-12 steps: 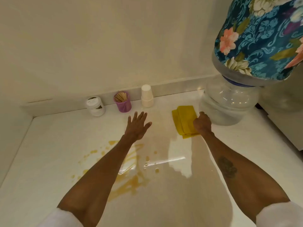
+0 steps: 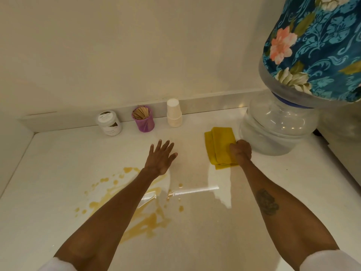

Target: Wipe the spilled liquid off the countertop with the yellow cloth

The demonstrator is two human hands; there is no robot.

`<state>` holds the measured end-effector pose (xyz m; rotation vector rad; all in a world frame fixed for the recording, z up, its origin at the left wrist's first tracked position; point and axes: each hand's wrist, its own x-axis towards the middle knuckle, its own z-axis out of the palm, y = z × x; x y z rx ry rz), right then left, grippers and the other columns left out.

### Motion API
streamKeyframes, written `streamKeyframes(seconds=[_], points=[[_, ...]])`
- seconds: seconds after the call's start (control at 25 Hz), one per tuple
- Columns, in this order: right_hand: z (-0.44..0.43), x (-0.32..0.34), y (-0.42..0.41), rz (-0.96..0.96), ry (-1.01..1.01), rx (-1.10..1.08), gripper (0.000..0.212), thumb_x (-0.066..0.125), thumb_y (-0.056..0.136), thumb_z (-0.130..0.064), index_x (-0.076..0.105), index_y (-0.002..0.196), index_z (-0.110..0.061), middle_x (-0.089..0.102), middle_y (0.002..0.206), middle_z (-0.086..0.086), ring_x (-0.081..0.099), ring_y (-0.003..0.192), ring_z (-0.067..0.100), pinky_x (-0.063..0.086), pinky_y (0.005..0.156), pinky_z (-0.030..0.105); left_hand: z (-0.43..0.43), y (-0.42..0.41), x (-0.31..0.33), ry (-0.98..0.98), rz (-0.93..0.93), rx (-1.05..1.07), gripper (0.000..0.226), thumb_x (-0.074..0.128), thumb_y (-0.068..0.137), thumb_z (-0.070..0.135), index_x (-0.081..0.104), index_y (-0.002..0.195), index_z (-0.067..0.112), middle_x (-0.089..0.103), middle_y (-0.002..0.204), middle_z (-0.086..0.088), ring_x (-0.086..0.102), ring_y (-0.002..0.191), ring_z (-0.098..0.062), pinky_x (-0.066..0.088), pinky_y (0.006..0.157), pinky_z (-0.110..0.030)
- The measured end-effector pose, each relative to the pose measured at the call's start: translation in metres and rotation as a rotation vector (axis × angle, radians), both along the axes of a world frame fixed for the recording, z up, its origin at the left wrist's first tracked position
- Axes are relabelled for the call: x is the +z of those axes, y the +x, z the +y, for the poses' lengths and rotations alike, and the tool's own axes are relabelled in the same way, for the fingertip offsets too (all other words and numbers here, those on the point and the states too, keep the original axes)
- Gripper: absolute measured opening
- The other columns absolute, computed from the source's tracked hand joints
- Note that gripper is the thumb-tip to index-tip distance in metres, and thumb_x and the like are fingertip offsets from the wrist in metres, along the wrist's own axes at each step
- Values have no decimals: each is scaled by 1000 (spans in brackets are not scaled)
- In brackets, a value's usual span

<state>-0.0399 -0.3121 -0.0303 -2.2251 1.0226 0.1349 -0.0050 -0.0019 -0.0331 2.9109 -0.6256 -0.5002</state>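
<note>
One yellow cloth (image 2: 219, 147), right hand (image 2: 241, 150) gripping, one spill (image 2: 144, 218)

A white jar (image 2: 109, 123), purple stick cup (image 2: 144, 122), stacked paper cups (image 2: 173, 114) and covered water bottle (image 2: 281, 122) line the wall.

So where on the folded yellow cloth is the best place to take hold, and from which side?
Grip the yellow cloth at its near right edge, coming from the right, where the right hand already closes on it. It lies flat and folded in layers, so pinching that stacked edge should lift them all together. The water jug crowds the far right side, so come in low. The left hand is open.
</note>
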Motion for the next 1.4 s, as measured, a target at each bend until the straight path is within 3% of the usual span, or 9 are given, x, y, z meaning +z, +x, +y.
streamKeyframes(seconds=[0.12,0.44,0.6,0.72,1.04,1.16,1.28,1.4], points=[[0,10,2,-45,64,-29,41,61,94,-26,66,119,5,67,124,24,64,114,41,51,86,40,20,2,3,7,-26,43,62,18,106,51,12,162,24,7,171,0,-4,158,-28,0,127,-51],[49,54,4,-184,-90,90,32,63,89,-23,71,118,-13,69,125,16,59,119,40,50,97,43,109,-7,21,12,-46,139,65,19,105,53,13,162,23,9,171,-2,-1,158,-29,2,127,-53],[109,57,-2,-133,-63,179,39,63,86,-19,66,124,-21,62,133,14,57,122,37,48,100,40,176,-17,21,8,-44,207,66,19,105,54,12,162,21,8,171,-2,-1,158,-29,2,127,-52],[162,40,-16,-32,-12,292,47,67,86,-19,59,132,-19,55,139,17,53,128,38,45,104,38,240,-32,9,13,-33,310,65,20,106,51,10,162,20,6,171,-1,-1,158,-28,1,127,-51],[221,9,-42,95,-108,515,43,68,90,-31,61,129,-15,64,132,13,56,124,35,48,99,39,364,-88,-37,-101,-71,477,58,15,108,38,15,161,14,10,171,-4,3,158,-30,3,126,-51],[227,8,-48,-40,-178,500,37,54,96,-35,65,125,-14,65,128,12,57,121,36,46,99,40,374,-96,-52,-102,-68,467,57,13,109,35,9,162,14,3,171,-3,-2,158,-29,-2,127,-49],[224,-7,-56,-196,-380,601,43,46,103,-21,52,141,-3,50,147,19,45,137,37,37,113,43,377,-99,-60,-110,-128,450,55,16,109,31,9,162,14,4,171,-4,-1,158,-29,-2,128,-48],[220,-36,-61,-101,-404,739,52,34,109,-22,25,158,-5,19,167,12,13,156,29,11,127,40,378,-101,-68,-85,-200,439,55,17,109,29,12,162,14,8,171,-4,3,158,-29,2,128,-48]])
